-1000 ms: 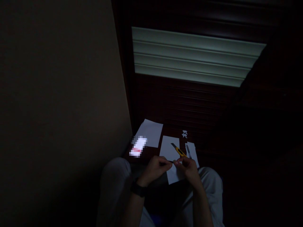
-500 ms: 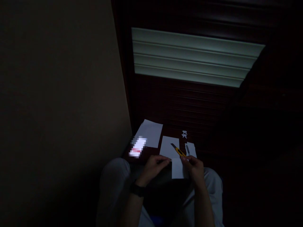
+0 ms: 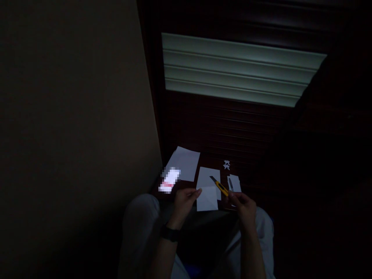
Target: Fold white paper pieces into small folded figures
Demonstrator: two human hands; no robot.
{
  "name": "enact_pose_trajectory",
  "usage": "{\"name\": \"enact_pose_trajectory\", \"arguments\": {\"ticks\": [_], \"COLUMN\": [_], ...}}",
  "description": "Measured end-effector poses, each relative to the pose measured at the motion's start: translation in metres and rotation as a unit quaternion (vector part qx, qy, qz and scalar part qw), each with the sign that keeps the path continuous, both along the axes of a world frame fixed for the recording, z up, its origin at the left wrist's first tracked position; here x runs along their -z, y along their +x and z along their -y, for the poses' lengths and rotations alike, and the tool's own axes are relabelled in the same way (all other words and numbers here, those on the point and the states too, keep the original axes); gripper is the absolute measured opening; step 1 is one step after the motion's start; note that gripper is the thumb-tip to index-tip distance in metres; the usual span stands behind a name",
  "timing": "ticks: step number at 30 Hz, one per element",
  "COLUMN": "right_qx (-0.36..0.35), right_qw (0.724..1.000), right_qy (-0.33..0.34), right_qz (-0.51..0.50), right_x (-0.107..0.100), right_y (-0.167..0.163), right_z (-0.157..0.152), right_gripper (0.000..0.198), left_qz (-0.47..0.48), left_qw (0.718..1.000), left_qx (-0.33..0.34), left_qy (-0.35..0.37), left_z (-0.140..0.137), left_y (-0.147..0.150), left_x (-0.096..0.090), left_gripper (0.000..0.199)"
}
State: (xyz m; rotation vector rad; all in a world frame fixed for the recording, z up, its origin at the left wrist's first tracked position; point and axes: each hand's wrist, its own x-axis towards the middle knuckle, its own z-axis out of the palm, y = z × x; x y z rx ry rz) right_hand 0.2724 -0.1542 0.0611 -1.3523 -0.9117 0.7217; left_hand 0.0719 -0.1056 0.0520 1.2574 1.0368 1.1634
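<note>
My left hand (image 3: 185, 202) pinches the upper left corner of a small square sheet of white paper (image 3: 207, 200). That sheet hangs over the near part of a larger white sheet (image 3: 207, 175) on the dark tabletop. A yellow utility knife (image 3: 222, 188) with its blade out lies slanted at the larger sheet's right side, blade toward the far left. Closed fingers of my right hand (image 3: 243, 205) are right at the knife's rear end; whether they grip it or something small is unclear. A pen (image 3: 230, 183) lies on a smaller white paper (image 3: 235, 183) just beyond that hand.
A lit phone (image 3: 169, 180), blurred out, rests at the left by a big white sheet (image 3: 186, 161). Small cut paper scraps (image 3: 226, 165) lie at the back. A wall (image 3: 87, 116) rises at left, and a dark slatted panel (image 3: 232, 128) stands behind.
The small sheet has moved left and slightly up with my left hand. My right hand has let go of it and shifted right, to the knife's rear end.
</note>
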Motion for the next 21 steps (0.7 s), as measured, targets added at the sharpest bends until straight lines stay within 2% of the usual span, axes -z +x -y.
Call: {"name": "enact_pose_trajectory", "arguments": {"ticks": [2, 5, 7, 12, 16, 21], "right_qx": [0.004, -0.078, -0.137, -0.150, -0.192, -0.194], "right_qw": [1.000, 0.995, 0.985, 0.984, 0.974, 0.971], "right_qy": [0.010, 0.014, 0.014, 0.039, 0.050, 0.072], "right_qz": [0.007, -0.054, -0.101, -0.094, -0.107, -0.121], "right_x": [0.001, 0.007, 0.010, 0.005, 0.000, 0.002], "right_y": [0.001, -0.009, -0.019, -0.032, -0.029, -0.027], "right_z": [0.000, -0.004, -0.008, -0.009, -0.005, -0.004], "right_gripper": [0.031, 0.029, 0.031, 0.057, 0.060, 0.052], "left_qz": [0.041, 0.101, 0.139, 0.175, 0.183, 0.177], "left_qw": [0.998, 0.991, 0.987, 0.983, 0.982, 0.982], "left_qx": [-0.034, -0.066, -0.058, -0.031, -0.021, 0.010], "left_qy": [-0.026, -0.054, -0.059, -0.055, -0.049, -0.066], "left_z": [-0.002, 0.000, 0.003, 0.009, 0.010, 0.011], "left_y": [-0.002, 0.002, 0.006, 0.009, 0.009, 0.013], "left_x": [0.001, 0.000, -0.003, -0.015, -0.017, -0.016], "left_gripper": [0.034, 0.036, 0.041, 0.061, 0.055, 0.048]}}
